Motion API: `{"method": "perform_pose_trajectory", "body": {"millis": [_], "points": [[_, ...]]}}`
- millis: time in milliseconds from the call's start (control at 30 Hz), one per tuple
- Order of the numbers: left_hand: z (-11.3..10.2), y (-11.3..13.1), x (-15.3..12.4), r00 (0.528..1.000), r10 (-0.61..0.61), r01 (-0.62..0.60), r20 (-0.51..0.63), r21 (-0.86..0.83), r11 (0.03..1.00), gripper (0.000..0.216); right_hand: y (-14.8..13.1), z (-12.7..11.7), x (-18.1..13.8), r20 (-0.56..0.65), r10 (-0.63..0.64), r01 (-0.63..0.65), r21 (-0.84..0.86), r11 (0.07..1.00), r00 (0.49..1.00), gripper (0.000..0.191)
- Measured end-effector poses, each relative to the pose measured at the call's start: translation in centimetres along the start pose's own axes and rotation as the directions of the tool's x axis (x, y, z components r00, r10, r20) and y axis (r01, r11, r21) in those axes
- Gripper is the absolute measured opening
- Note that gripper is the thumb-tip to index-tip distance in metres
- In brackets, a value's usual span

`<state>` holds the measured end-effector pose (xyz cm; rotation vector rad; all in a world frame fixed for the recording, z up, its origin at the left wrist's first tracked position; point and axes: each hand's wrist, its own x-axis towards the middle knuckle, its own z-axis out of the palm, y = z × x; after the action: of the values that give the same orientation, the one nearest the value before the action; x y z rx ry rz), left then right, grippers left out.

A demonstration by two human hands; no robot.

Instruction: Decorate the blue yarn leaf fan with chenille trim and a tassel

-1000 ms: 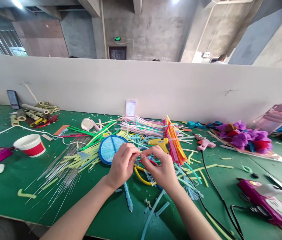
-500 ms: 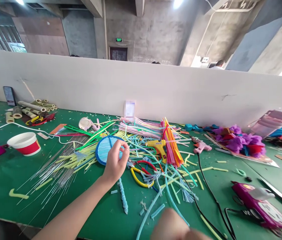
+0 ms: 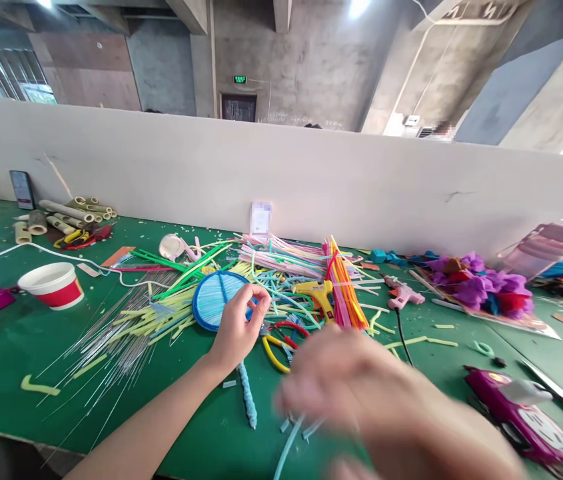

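Blue round fan lies mid-table, partly behind the left hand; twisted handle points near. Left thumb and fingertips narrow; can't tell if they pinch anything. Right hand, nearer and right, blurs; grip can't be told. Best kept: left steady, right slow, clear of the pliers.

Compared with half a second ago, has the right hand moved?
Yes: the right hand has moved upward in view, toward the yellow glue gun.
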<state>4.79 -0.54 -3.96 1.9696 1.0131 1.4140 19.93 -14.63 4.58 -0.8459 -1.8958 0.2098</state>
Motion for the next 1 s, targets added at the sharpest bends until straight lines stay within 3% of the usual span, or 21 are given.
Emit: {"method": "perform_pose_trajectory", "body": {"millis": [33, 67, 200, 300, 533, 867, 1000], "points": [[-0.1, 0.1, 0.1, 1.0, -0.005, 0.005, 0.004, -0.012, 1.0, 0.017, 1.0, 0.4, 1.4, -0.054, 0.12, -0.12, 0.012, 0.993, 0.991, 0.025], [-0.1, 0.2, 0.1, 1.0, -0.011, 0.011, 0.005, -0.022, 1.0, 0.017, 2.4, 0.8, 2.5, -0.01, 0.182, -0.182, -0.007, 0.983, 0.983, 0.014], [-0.1, 0.1, 0.3, 0.999, -0.046, 0.047, 0.008, -0.045, 0.998, 0.02, 8.6, 2.7, 3.9, -0.075, 0.224, -0.235, -0.228, 0.945, 0.972, 0.008], [0.0, 0.0, 0.2, 0.998, -0.05, 0.051, 0.028, -0.056, 0.997, 0.021, 10.9, 3.5, 2.9, -0.092, 0.225, -0.242, -0.304, 0.921, 0.97, 0.008], [0.0, 0.0, 0.0, 0.998, -0.038, 0.041, 0.044, -0.069, 0.997, 0.019, 10.8, 4.0, 2.0, -0.097, 0.176, -0.193, -0.213, 0.958, 0.98, 0.004], [0.1, 0.2, -0.1, 0.997, -0.016, 0.023, 0.076, -0.087, 0.996, 0.017, 11.2, 4.1, 1.7, -0.108, 0.109, -0.136, -0.286, 0.948, 0.988, 0.005], [-0.2, 0.3, -0.3, 0.991, 0.112, -0.114, 0.08, 0.018, 0.993, 0.012, 11.6, 3.9, 1.6, -0.069, 0.078, -0.096, -0.307, 0.947, 0.995, 0.006]]}}
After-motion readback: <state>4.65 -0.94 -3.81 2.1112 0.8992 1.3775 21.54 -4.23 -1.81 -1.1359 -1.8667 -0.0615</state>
